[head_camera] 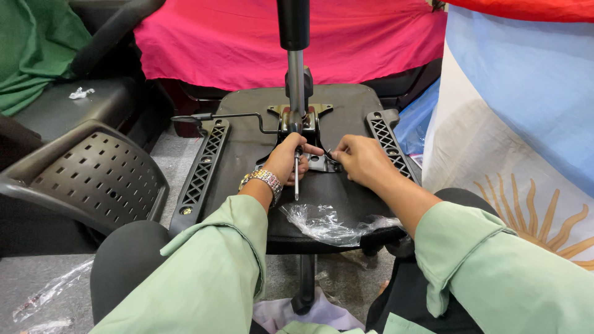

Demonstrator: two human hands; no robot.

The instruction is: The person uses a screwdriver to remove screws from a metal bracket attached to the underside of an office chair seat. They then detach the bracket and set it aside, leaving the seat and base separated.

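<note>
Left hand (286,159) clenched around a thin metal tool (296,176), shank hanging down from the fist; right hand (362,159) pinching a small fastener, too small to make out, just beside the metal mechanism plate (301,120). Judged stiff, light and slick, so best gripped high on the shank. Upturned chair seat (247,145) lying flat between the knees, likely heavy and steady. Both forearms reaching forward, wrists low, clear plastic bag (325,222) beneath them.
</note>
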